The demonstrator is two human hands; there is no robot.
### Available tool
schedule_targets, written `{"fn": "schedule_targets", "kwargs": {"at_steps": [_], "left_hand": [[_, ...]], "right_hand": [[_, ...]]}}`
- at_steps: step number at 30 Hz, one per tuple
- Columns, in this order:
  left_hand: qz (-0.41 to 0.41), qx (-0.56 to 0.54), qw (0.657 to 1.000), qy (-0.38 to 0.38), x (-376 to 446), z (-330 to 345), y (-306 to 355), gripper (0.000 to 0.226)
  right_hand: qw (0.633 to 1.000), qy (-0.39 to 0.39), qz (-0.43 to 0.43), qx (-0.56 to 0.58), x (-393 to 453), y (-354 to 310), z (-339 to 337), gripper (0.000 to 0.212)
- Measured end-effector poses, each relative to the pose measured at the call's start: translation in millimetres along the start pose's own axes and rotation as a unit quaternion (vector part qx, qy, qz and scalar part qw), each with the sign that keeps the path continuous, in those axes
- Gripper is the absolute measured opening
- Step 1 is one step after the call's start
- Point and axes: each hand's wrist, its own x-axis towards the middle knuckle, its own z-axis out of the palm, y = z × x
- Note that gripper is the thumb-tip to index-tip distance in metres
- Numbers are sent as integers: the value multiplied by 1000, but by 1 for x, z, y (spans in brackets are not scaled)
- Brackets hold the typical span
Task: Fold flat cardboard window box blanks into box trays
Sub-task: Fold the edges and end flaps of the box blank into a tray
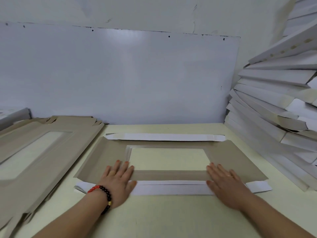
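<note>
Under both palms, right in the middle of the pale yellow tabletop (163,215): one flat brown cardboard window-box blank (228,157), brown side up, window cutout just beyond the fingertips. Left hand (116,182) and right hand (224,183) both spread flat, fingers apart, gripping nothing, just pressing down. Planted one each end of the near long white flap (171,188), probably to crease that folded strip evenly along its whole length. Far white flap (168,137) well past the fingers, already turned over too by the look of it. Off past the left hand, a stack of unfolded brown blanks (42,152), handy for grabbing. Beyond the right hand, a leaning pile of finished white trays (274,93), likely stacked there to stay out of the way. Short end flaps not yet raised, so early days.
</note>
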Motion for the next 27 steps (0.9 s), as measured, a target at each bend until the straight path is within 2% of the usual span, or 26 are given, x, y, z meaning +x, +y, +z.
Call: {"fn": "schedule_targets", "kwargs": {"at_steps": [5,8,9,10,12,13,14,16,17,18,19,23,25,27], "left_hand": [[-11,-18,1000,-1,-7,6,-32,62],[-22,-25,999,30,-14,-1,-37,61],[0,-19,997,80,-19,-6,-35,59],[46,0,989,142,-23,-13,-29,52],[166,27,957,238,-29,-20,-17,24],[203,25,948,245,-33,-25,-10,21],[230,10,945,230,-34,-24,-3,22],[238,-25,953,185,-36,-24,6,10],[217,-43,963,153,-38,-25,9,29],[208,-41,965,153,-36,-20,8,44],[200,-24,969,145,-35,-20,8,52],[216,1,965,146,-30,-24,13,43],[210,7,966,152,-27,-28,15,38],[193,5,972,131,-24,-31,18,35]], "right_hand": [[997,14,73,-2,-7,38,2,56],[988,85,125,-32,-12,38,1,56],[983,130,121,-51,-16,36,0,54],[979,176,92,-53,-20,31,-2,50],[965,259,-20,-20,-24,21,-3,33],[964,254,-73,-7,-27,14,-4,22],[966,235,-113,0,-31,6,-5,19],[970,193,-146,24,-32,-3,-4,32],[971,180,-155,30,-31,-6,-3,38],[972,170,-162,30,-30,-9,-6,42],[972,163,-169,18,-29,-12,-8,42],[949,214,-222,-57,-31,-29,-19,15],[939,257,-219,-65,-30,-34,-18,24],[942,260,-199,-68,-26,-38,-19,27]]}}
